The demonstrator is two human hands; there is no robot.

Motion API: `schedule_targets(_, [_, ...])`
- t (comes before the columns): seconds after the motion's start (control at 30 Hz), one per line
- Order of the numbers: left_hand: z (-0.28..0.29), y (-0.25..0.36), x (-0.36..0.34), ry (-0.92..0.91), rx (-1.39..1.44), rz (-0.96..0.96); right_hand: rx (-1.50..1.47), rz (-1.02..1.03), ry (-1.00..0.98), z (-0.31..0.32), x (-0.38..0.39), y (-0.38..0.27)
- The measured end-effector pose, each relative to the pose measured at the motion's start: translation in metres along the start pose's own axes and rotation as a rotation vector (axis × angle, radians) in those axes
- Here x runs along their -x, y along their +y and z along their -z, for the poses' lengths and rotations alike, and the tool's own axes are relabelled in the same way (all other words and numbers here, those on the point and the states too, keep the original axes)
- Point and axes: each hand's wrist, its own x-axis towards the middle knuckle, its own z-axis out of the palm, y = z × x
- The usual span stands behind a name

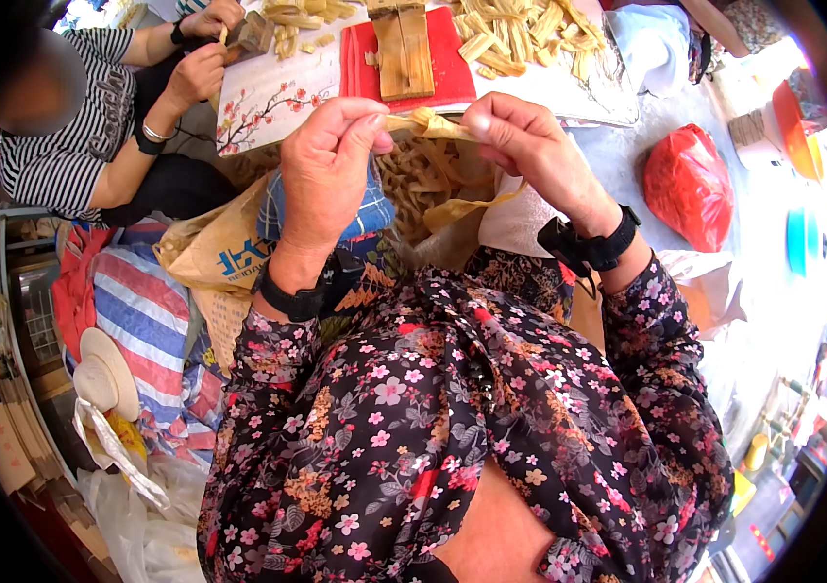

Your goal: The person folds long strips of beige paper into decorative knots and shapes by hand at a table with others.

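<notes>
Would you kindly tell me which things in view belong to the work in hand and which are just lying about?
Apparently part of the work:
yellowish strip, held in left hand and right hand
piled strips on the table
wooden block on the red cloth

Apparently just lying about:
red plastic bag
pale hat
striped bag

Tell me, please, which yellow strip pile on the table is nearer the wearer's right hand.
The pile right of the red cloth, just beyond the right hand; the other pile lies left of the cloth, nearer the co-worker.
</notes>
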Motion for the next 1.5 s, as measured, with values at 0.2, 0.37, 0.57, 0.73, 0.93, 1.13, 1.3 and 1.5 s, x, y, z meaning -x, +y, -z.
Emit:
schedule_targets(0.2, [-0.017,0.011,0.005,-0.187,-0.604,-0.374,-0.004,0.128,-0.064,-0.011,-0.009,0.015])
schedule_targets(0.37, [-0.027,0.007,0.02,-0.306,-0.76,-0.382,0.225,0.202,-0.147,-0.015,-0.011,0.031])
schedule_targets(0.57, [0.002,0.003,0.006,-0.362,-0.947,-0.693,0.478,0.2,-0.22,-0.016,0.008,0.0])
schedule_targets(0.73, [0.031,-0.026,-0.018,-0.267,-0.982,-0.783,0.449,0.278,-0.098,-0.032,0.007,-0.007])
schedule_targets(0.93, [0.007,-0.038,-0.034,-0.254,-0.073,-0.026,0.412,0.351,0.168,-0.006,-0.045,0.012])
schedule_targets(1.13, [-0.001,-0.044,-0.057,-0.225,0.178,0.166,0.522,0.406,0.31,0.012,-0.069,0.013])
schedule_targets(1.3, [-0.007,-0.05,-0.079,-0.163,0.045,0.155,0.595,0.409,0.375,0.017,-0.084,0.01])
schedule_targets(1.5, [-0.013,-0.088,-0.094,-0.1,-0.274,0.117,0.79,0.31,0.433,0.016,-0.101,0.023])
